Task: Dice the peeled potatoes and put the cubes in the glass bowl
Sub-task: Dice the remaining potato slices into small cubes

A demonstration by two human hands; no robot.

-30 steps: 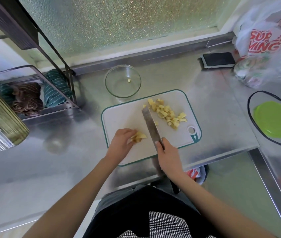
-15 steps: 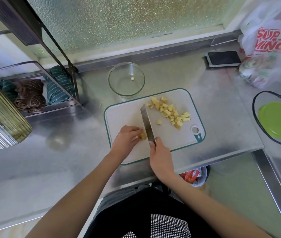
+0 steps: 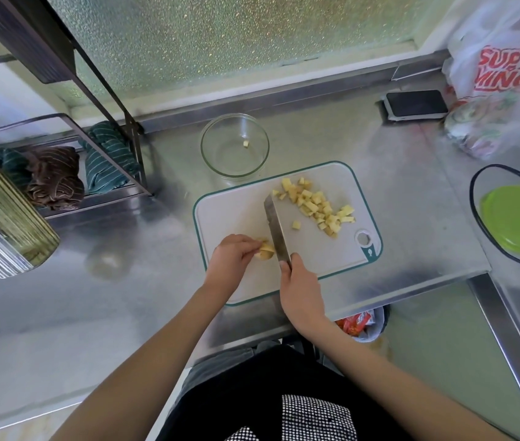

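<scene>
A white cutting board with a teal rim lies on the steel counter. My left hand holds a small yellow potato piece down on the board's near left part. My right hand grips the handle of a knife; its blade stands edge-down right beside the potato piece. A heap of potato cubes lies on the board's far right, with one stray cube nearer the blade. Behind the board stands the glass bowl with a single cube in it.
A wire rack with folded cloths and a metal canister are at the left. A phone and a plastic bag sit at the back right, a green lid at the right. A bin stands below the counter edge.
The knife has moved left and come down against the potato piece that my left hand holds. The piece looks shorter than a second ago, and one loose cube lies right of the blade.
</scene>
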